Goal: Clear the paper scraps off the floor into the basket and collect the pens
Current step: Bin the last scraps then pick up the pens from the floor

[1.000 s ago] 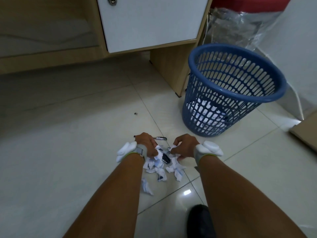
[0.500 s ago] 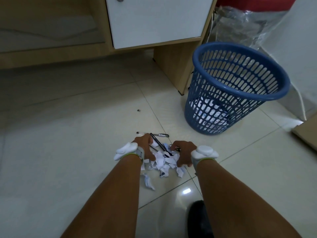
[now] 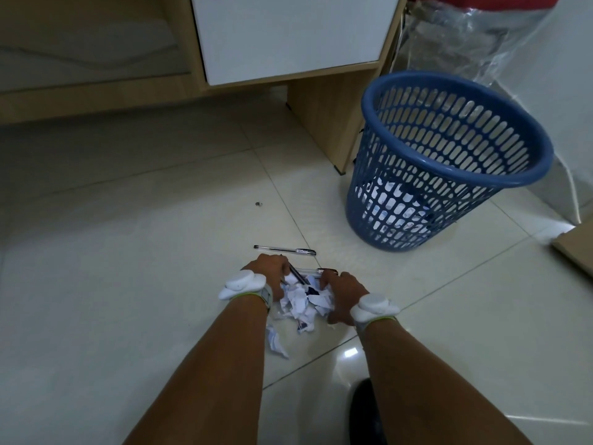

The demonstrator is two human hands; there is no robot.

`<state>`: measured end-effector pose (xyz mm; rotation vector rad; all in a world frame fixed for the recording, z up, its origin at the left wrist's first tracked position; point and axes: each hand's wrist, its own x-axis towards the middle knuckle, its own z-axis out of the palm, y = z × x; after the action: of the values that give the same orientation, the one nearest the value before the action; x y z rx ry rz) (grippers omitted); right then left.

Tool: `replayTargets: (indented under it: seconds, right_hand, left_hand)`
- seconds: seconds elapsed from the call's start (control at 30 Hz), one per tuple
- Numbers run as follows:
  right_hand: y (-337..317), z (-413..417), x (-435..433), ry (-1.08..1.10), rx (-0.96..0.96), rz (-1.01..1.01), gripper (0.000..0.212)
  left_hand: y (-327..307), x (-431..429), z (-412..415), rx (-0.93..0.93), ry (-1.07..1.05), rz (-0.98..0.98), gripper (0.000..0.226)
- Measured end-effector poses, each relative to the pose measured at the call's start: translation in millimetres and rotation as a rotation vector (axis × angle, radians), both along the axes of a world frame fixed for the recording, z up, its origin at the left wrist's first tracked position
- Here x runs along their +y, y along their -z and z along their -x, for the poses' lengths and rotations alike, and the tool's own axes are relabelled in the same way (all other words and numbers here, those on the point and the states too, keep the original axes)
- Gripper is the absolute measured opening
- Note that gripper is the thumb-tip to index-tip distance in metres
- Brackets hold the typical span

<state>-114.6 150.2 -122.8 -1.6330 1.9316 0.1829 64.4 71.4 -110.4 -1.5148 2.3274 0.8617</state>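
Paper scraps (image 3: 303,300): one heap, cupped between your left hand (image 3: 271,272) and right hand (image 3: 346,293), fingers curled into it. Loose pen (image 3: 285,250): 12 o'clock of heap. Blue basket (image 3: 367,106): 2 o'clock, apart.

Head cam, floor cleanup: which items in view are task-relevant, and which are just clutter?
Job:
- paper scraps, piled between left hand and right hand
- stray scrap
- pens at the pile
- pen lying apart
- blue basket

Lying about:
- small speck on the floor
- clear plastic sheet
- cabinet
- cardboard
- dark shoe
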Motion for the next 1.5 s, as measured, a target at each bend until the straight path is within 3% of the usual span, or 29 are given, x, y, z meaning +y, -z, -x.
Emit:
replayTargets:
  seconds: [0.37,0.53,0.7,0.8,0.93,1.07,1.13,1.23,1.3,1.37,1.5]
  right_hand:
    - [5,1,0,0.151,-0.044,0.099,0.025]
    - [5,2,-2,0.195,-0.052,0.115,0.024]
    - [-6,4,-3,0.354,-0.133,0.166,0.009]
    - [-18,2,-2,0.448,-0.244,0.155,0.012]
    - [-30,-5,-2,0.433,-0.360,0.082,0.018]
    - [-28,-23,-6,0.332,-0.357,-0.012,0.013]
    - [-24,-33,-8,0.229,-0.317,-0.031,0.013]
    - [-19,-41,-12,0.087,-0.224,0.015,0.021]
    - [-17,-45,-13,0.041,-0.180,0.029,0.030]
    - [-17,-48,-13,0.014,-0.148,0.055,0.038]
    - [-21,-49,-15,-0.064,-0.147,0.179,0.033]
  left_hand:
    - [2,3,8,0.090,-0.101,0.030,0.011]
    - [-4,8,12,0.176,-0.186,0.025,0.047]
    - [-12,6,6,0.213,-0.266,0.033,0.034]
    - [-13,3,0,0.219,-0.266,0.070,0.019]
    - [-12,8,-8,0.172,-0.250,0.055,0.016]
    - [-11,14,-17,0.099,-0.210,-0.015,0.004]
    - [-8,15,-22,0.083,-0.199,-0.036,0.017]
    - [-7,16,-24,0.077,-0.204,-0.054,0.010]
    - [-7,19,-26,0.077,-0.208,-0.068,0.018]
    - [-4,21,-30,0.081,-0.205,-0.046,0.036]
    - [1,22,-35,0.039,-0.149,0.001,0.082]
